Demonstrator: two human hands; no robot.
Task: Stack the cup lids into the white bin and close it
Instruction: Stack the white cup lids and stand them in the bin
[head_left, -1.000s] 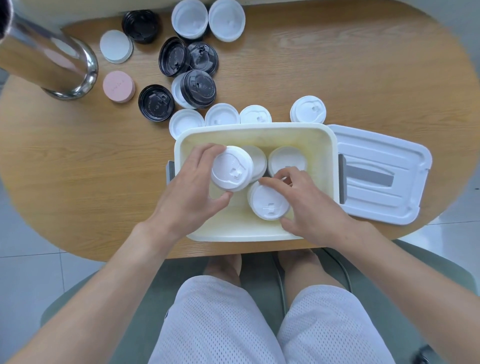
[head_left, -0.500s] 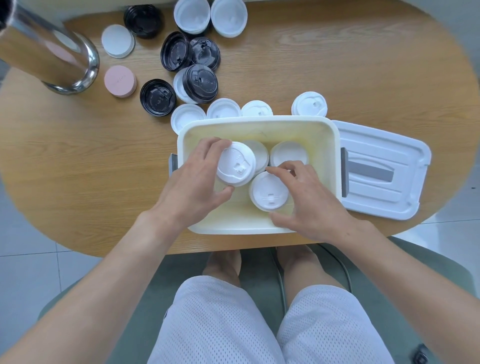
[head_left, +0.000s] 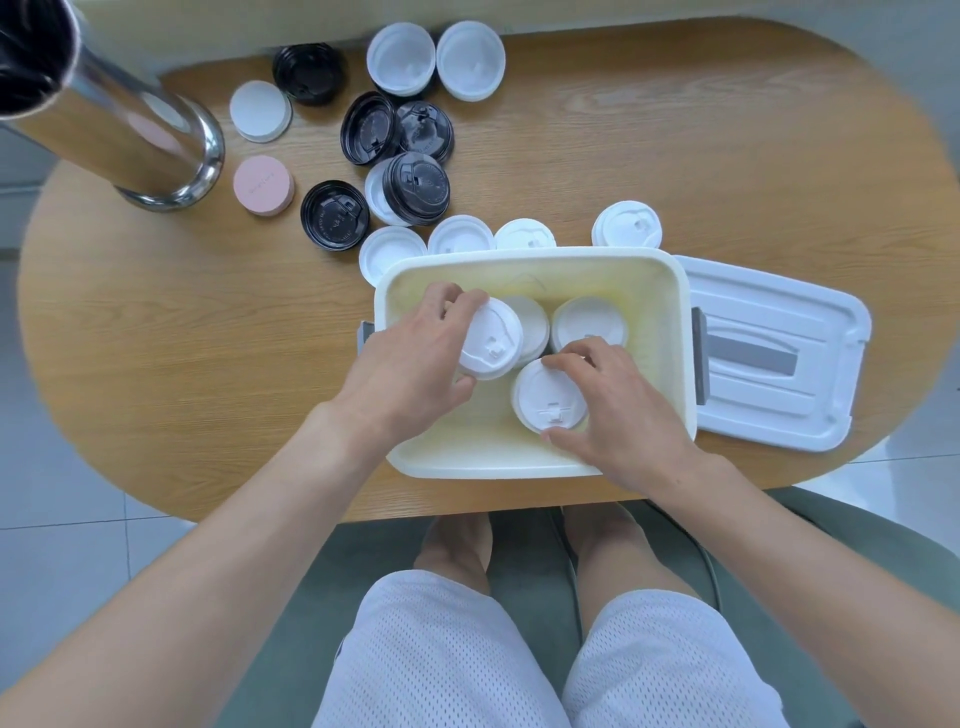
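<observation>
An oval wooden table (head_left: 675, 156) carries the white bin (head_left: 680, 364) at six o'clock, its lid (head_left: 769, 405) at three, loose cup lids (head_left: 410, 135) at twelve, a steel cylinder (head_left: 156, 156) at ten.

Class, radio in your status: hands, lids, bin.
Left hand grips white lid; right hand grips another lid, both inside white bin. Bin cover off, rightward.

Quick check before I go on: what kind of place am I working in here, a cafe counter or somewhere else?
Probably a home or office room, not a counter: a small oval wooden table on pale floor tiles, with the person seated on a green chair. Loose takeaway cup lids hint at cafe supplies, nothing more.
</observation>
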